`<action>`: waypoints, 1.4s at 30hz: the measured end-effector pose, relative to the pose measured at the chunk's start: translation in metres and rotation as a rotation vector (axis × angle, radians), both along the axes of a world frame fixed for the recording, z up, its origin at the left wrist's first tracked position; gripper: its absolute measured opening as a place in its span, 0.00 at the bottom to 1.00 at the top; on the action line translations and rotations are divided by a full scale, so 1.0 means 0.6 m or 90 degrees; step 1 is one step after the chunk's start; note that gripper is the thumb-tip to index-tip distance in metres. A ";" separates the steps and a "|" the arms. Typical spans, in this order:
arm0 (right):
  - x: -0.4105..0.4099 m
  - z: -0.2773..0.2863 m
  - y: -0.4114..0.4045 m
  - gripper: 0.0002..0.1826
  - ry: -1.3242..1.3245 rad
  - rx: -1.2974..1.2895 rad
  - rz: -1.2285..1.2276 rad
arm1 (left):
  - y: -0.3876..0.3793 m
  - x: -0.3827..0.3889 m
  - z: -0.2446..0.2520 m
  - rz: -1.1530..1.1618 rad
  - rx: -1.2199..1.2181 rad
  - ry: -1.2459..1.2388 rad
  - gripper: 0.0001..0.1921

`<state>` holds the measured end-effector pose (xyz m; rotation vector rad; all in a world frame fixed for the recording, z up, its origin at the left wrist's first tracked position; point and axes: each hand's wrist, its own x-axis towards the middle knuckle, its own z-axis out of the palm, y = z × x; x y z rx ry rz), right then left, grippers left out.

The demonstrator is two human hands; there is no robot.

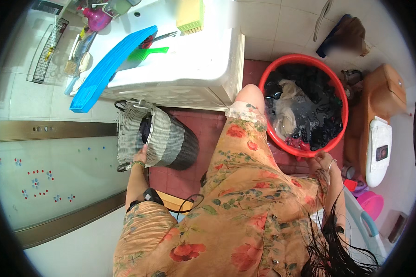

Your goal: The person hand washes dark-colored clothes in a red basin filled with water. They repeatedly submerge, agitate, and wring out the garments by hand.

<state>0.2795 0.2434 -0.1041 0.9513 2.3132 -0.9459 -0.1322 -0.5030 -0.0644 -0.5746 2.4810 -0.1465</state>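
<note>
My left hand (140, 156) grips the rim of a woven laundry basket (164, 138) with white, grey and black bands. The basket leans over with its mouth facing left, and a dark garment (146, 127) shows inside. My right hand (322, 161) is at the near edge of a round red plastic tub (345, 114); its fingers are bent, and whether they hold anything is unclear. Wet black clothes (306, 74) and a beige cloth (285, 119) soak in the tub's cloudy water, with a bit of red cloth (297, 142) near the front.
A white washbasin counter (194, 69) carries a blue plastic tray (114, 69), a green comb (149, 52) and a scrubbing brush (190, 20). Right of the tub stands a brown toilet (378, 93) with a phone (382, 153) on its lid. A sliding door (69, 169) is at left.
</note>
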 end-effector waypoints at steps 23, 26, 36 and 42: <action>-0.030 -0.088 0.008 0.20 -0.101 -0.045 0.036 | 0.150 0.155 -0.079 -0.525 -0.143 -0.479 0.28; -0.017 -0.183 0.023 0.16 -0.138 -0.074 0.079 | 0.188 0.096 -0.034 -0.580 -0.117 -0.534 0.28; -0.132 -0.323 0.057 0.30 0.021 0.056 -0.061 | 0.717 0.056 0.253 -0.086 0.507 -0.620 0.15; -0.155 -0.410 0.017 0.26 -0.067 0.006 -0.170 | 0.879 0.040 0.246 -0.146 0.527 -0.667 0.15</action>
